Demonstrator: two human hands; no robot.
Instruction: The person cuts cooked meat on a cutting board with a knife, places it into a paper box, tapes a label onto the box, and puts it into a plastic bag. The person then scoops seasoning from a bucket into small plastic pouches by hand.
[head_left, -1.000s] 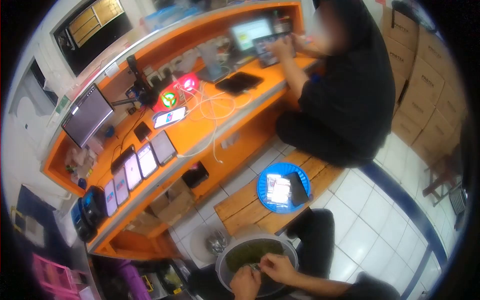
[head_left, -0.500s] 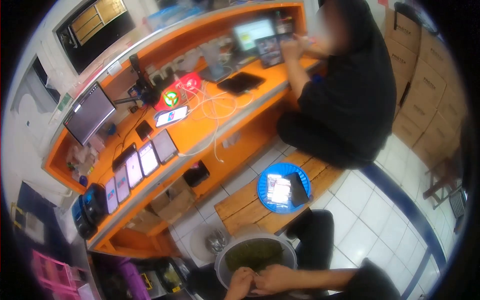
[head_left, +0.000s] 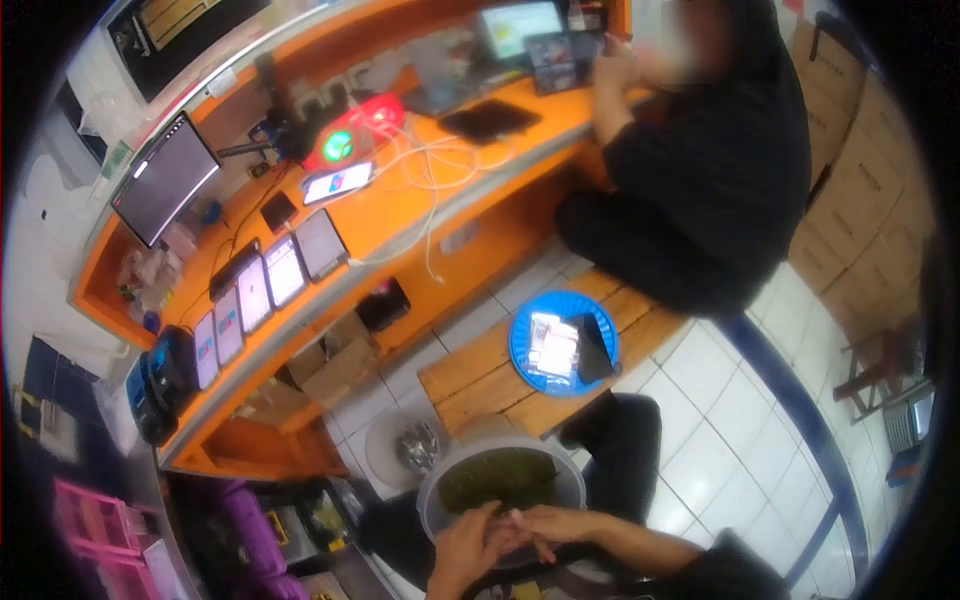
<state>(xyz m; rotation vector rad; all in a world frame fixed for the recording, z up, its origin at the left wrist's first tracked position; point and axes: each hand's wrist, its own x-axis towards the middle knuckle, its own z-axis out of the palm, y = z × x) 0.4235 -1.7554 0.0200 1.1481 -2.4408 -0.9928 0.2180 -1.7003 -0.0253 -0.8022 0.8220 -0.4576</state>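
A round pale tub (head_left: pixel 430 508) with dark green contents (head_left: pixel 497 478) stands at the bottom middle, between my legs. Over its near rim are both my hands. My left hand (head_left: pixel 468 543) comes from the lower left, its fingers meeting the other hand. My right hand (head_left: pixel 552 527) reaches in from the right with some fingers spread across the left one. Whether anything small lies between them is too blurred to tell. Just left of the tub is a white bowl (head_left: pixel 382 452) with shiny, silvery items (head_left: pixel 417 445) in it.
A blue tray (head_left: pixel 518 368) with white packets and a dark flat item lies on a wooden bench (head_left: pixel 470 395). Phones (head_left: pixel 254 292) line the orange counter (head_left: pixel 395 245). Another person (head_left: pixel 710 160) sits upper right, holding a tablet (head_left: pixel 562 62). Cardboard boxes (head_left: pixel 850 205) stand behind.
The view has shifted slightly. My hands, earlier pinched close together over the tub, now have fingers more spread and overlapping at its near side.
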